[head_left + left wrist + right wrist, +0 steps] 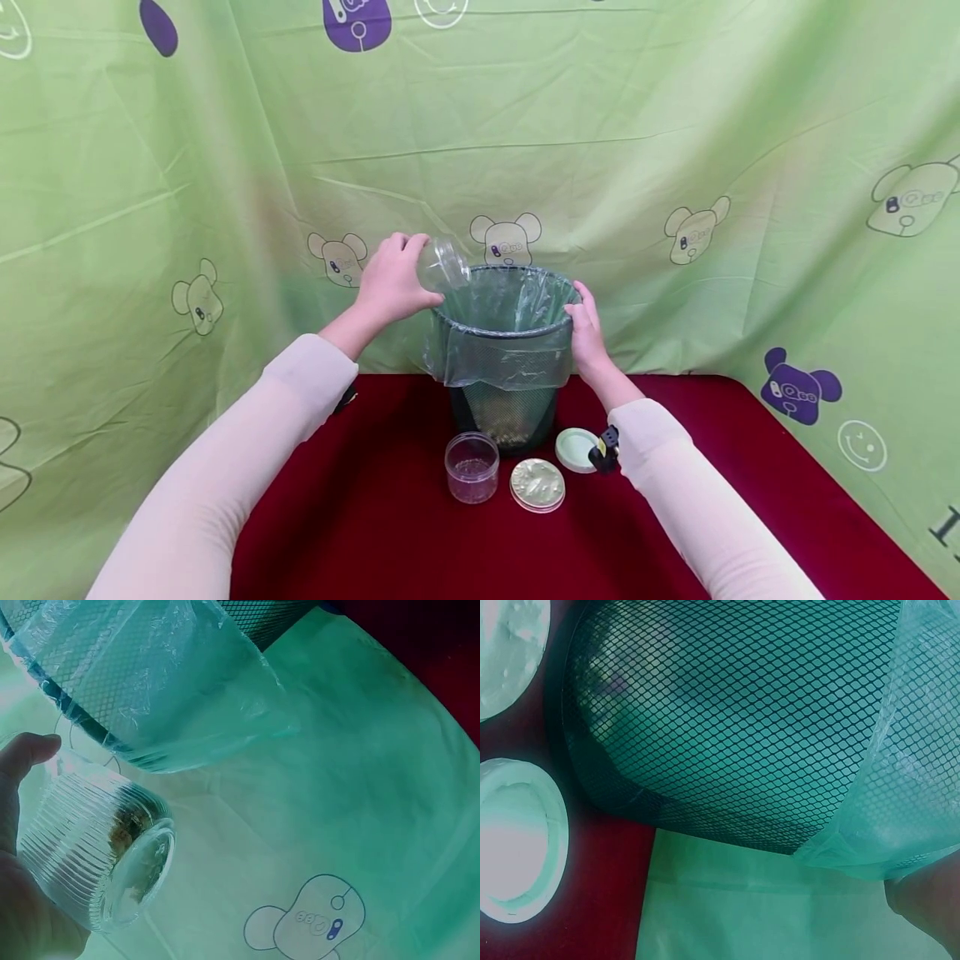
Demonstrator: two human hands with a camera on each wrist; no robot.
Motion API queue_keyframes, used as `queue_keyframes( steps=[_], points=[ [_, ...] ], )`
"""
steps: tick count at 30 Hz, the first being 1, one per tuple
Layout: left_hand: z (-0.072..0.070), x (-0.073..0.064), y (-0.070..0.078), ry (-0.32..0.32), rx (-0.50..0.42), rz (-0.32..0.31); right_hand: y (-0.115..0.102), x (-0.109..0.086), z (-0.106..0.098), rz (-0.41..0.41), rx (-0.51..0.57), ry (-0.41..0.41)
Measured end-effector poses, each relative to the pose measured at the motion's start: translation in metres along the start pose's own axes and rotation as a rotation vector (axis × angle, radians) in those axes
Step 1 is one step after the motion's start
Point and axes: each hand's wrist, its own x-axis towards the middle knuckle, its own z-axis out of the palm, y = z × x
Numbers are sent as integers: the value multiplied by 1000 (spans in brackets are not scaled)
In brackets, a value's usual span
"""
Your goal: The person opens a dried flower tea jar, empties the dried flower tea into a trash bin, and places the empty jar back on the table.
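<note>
My left hand (pixel 395 279) grips a clear ribbed jar (pixel 444 265), tilted with its mouth toward the left rim of a mesh trash bin (pixel 510 414). In the left wrist view, some brownish bits show near the base of the jar (pixel 94 844). A thin see-through bag (pixel 502 360) lines the bin and folds down over its rim. At the bin's right side, my right hand (pixel 588 333) holds the rim, thumb over the edge. Some pale contents show through the mesh low in the bin.
On the red tablecloth (pixel 360 517), before the bin, stand an open clear jar (pixel 472 479), a shiny metallic-looking lid (pixel 537 484) and a pale round lid (pixel 576 450). A green patterned curtain (pixel 637 100) hangs behind and at both sides.
</note>
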Motion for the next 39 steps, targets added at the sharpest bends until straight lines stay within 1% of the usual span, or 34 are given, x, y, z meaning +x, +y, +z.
queue_keyframes(
  steps=[3, 7, 11, 14, 18, 21, 24, 28, 32, 35, 39],
  points=[
    [1, 2, 2, 3, 43, 42, 0, 1, 0, 7, 9, -1],
    [1, 4, 4, -12, 81, 82, -4, 0, 0, 21, 32, -1],
    [1, 5, 5, -32, 123, 108, -20, -10, 3, 35, 36, -8],
    [1, 5, 5, -36, 149, 124, -17, -10, 3, 25, 23, -3],
    [1, 6, 5, -25, 173, 161, 1, 0, 1, 7, 15, 14],
    [2, 7, 5, -15, 204, 196, 0, 1, 1, 13, 22, 13],
    [1, 9, 6, -15, 239, 219, -5, -1, 0, 24, 37, 4],
    [2, 12, 8, -18, 274, 248, -20, -10, 2, 28, 39, -8],
    [2, 14, 10, -8, 310, 309, -31, -18, 3, 34, 29, -8],
    [3, 16, 11, 3, 333, 352, -34, -20, 4, 37, 21, -4],
    [3, 17, 13, 8, 359, 391, -35, -21, 6, 28, 13, -3]
  ],
)
